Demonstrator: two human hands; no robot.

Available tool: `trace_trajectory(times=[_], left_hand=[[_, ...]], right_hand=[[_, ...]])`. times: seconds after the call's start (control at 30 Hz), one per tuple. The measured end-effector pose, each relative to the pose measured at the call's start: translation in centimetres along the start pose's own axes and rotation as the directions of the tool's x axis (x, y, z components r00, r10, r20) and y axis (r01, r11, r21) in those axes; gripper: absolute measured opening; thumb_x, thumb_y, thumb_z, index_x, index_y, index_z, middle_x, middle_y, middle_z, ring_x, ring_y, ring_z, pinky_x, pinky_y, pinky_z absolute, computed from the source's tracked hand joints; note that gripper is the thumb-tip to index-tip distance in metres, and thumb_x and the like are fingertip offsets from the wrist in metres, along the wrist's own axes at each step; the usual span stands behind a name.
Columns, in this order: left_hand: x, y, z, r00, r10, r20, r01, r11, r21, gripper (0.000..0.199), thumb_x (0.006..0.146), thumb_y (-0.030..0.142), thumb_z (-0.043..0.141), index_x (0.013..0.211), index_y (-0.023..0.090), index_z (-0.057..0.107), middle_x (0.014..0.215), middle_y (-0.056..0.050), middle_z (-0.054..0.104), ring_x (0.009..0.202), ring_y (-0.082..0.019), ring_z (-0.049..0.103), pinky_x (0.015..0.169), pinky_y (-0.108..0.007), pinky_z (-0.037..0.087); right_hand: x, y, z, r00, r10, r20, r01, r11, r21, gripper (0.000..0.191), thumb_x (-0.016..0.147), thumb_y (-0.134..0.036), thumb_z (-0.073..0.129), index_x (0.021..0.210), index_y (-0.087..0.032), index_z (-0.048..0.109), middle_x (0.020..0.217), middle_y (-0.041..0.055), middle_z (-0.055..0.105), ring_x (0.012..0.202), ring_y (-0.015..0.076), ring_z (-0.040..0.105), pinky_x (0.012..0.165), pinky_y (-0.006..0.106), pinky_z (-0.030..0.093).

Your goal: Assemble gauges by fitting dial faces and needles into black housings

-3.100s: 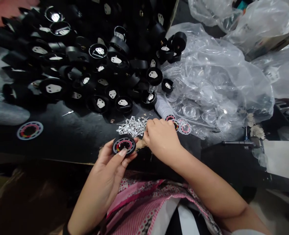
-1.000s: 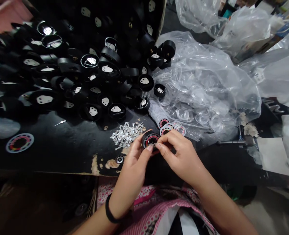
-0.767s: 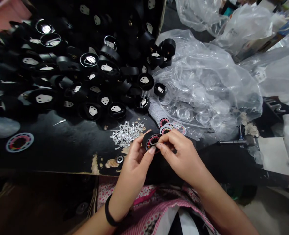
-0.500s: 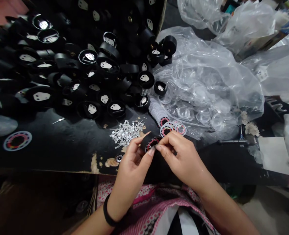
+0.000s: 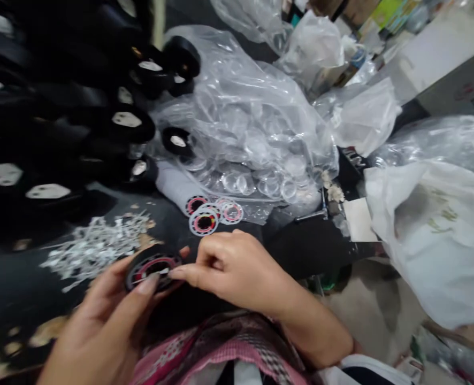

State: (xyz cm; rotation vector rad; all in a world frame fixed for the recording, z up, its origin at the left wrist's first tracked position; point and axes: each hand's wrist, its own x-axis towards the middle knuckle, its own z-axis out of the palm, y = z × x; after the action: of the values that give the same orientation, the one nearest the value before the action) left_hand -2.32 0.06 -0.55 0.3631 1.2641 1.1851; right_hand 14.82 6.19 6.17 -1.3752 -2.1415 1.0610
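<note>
My left hand (image 5: pixel 112 315) is wrapped round a black gauge housing (image 5: pixel 130 270) with a red, white and black dial face, its thumb lying over the rim onto the dial. A small white gauge needle (image 5: pixel 163 271) lies across the dial. My right hand (image 5: pixel 232 267) is closed in a pinch at the needle's right end, thumb tip at the dial's edge; its fingertips are partly hidden. Left of the hands is a heap of white needles (image 5: pixel 100 243). Just beyond them, loose printed dial discs (image 5: pixel 203 221) lie by a toppled stack of discs (image 5: pixel 173 182).
Many black housings (image 5: pixel 52 144) with pale metal plates crowd the left, blurred. A clear plastic bag (image 5: pixel 257 123) with round clear covers lies behind the discs. To the right are a screwdriver (image 5: pixel 311 215), a white card (image 5: pixel 359 219) and a white bag (image 5: pixel 437 235).
The view has swung right and closer, so the table's things appear farther left. My hands still hold the gauge housing together, the right hand still pinching at the dial.
</note>
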Motion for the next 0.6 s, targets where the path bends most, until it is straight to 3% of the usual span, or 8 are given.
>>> trace_trajectory(times=[0.07,0.13,0.17,0.2,0.37,0.47,0.53,0.6], left_hand=[[0.4,-0.2,0.6,0.997,-0.077,-0.026,0.075,0.994,-0.076,0.02,0.082,0.032,0.077,0.101,0.032,0.072,0.102,0.007,0.078,0.107,-0.021,0.072,0.088,-0.023,0.061],[0.3,0.0,1.7,0.986,-0.168,0.016,0.169,0.979,-0.115,0.025,0.078,0.031,0.08,0.101,0.025,0.073,0.105,-0.001,0.079,0.11,-0.026,0.071,0.089,-0.028,0.062],[0.1,0.1,2.3,0.975,-0.216,0.059,0.222,0.964,-0.144,0.025,0.079,0.032,0.079,0.102,0.021,0.073,0.107,-0.005,0.079,0.109,-0.027,0.071,0.089,-0.03,0.063],[-0.1,0.2,2.9,0.957,-0.269,0.106,0.285,0.943,-0.171,0.024,0.083,0.032,0.075,0.103,0.018,0.073,0.109,-0.009,0.078,0.109,-0.027,0.072,0.089,-0.031,0.062],[-0.2,-0.2,5.0,0.853,-0.458,0.25,0.513,0.822,-0.246,0.025,0.1,0.027,0.053,0.103,0.012,0.071,0.113,-0.016,0.076,0.108,-0.027,0.072,0.096,-0.039,0.059],[0.0,-0.4,5.1,0.843,-0.474,0.253,0.53,0.813,-0.242,0.025,0.1,0.029,0.055,0.103,0.011,0.071,0.111,-0.016,0.076,0.105,-0.027,0.073,0.095,-0.038,0.059],[0.1,-0.4,5.0,0.85,-0.462,0.254,0.519,0.818,-0.25,0.024,0.099,0.03,0.057,0.103,0.011,0.072,0.11,-0.014,0.076,0.103,-0.025,0.073,0.094,-0.037,0.059],[0.1,-0.5,4.9,0.857,-0.435,0.277,0.504,0.819,-0.273,0.022,0.097,0.03,0.06,0.103,0.013,0.073,0.111,-0.012,0.076,0.101,-0.022,0.072,0.095,-0.037,0.058]], right_hand=[[-1.8,1.6,-2.3,0.944,0.026,-0.329,-0.023,1.0,0.014,0.033,0.091,-0.045,0.067,0.07,-0.021,0.061,0.067,-0.0056,0.06,0.064,0.0091,0.056,0.066,0.022,0.043],[-3.9,4.1,-4.9,0.66,0.109,-0.743,-0.16,0.987,0.003,0.026,0.098,-0.041,0.056,0.085,-0.021,0.066,0.08,-0.0012,0.065,0.076,0.0131,0.061,0.076,0.027,0.047],[-4.7,5.6,-5.9,0.522,0.12,-0.844,-0.222,0.975,0.001,0.022,0.098,-0.039,0.055,0.094,-0.021,0.068,0.089,0.0011,0.068,0.084,0.0153,0.062,0.083,0.031,0.047],[-5.2,7.2,-6.8,0.479,0.142,-0.866,-0.242,0.97,0.025,0.021,0.096,-0.036,0.057,0.099,-0.02,0.069,0.096,0.003,0.069,0.092,0.0175,0.062,0.09,0.035,0.046],[-3.9,11.5,-6.2,0.554,0.323,-0.767,-0.003,0.922,0.386,0.013,0.081,-0.021,0.057,0.09,-0.02,0.066,0.075,-0.0022,0.061,0.065,0.0115,0.056,0.07,0.03,0.048],[-2.6,8.5,-3.8,0.675,0.321,-0.665,0.173,0.807,0.565,0.014,0.079,-0.016,0.051,0.084,-0.022,0.062,0.063,-0.0065,0.05,0.05,0.0083,0.042,0.057,0.027,0.043],[-2.0,5.6,-2.1,0.815,0.214,-0.539,0.282,0.666,0.69,0.019,0.083,-0.014,0.047,0.084,-0.024,0.063,0.06,-0.0062,0.048,0.05,0.0095,0.043,0.056,0.028,0.043],[-1.5,3.1,-0.6,0.875,0.086,-0.477,0.328,0.619,0.713,0.025,0.086,-0.011,0.043,0.086,-0.024,0.064,0.063,-0.005,0.049,0.054,0.0106,0.047,0.057,0.028,0.044]])
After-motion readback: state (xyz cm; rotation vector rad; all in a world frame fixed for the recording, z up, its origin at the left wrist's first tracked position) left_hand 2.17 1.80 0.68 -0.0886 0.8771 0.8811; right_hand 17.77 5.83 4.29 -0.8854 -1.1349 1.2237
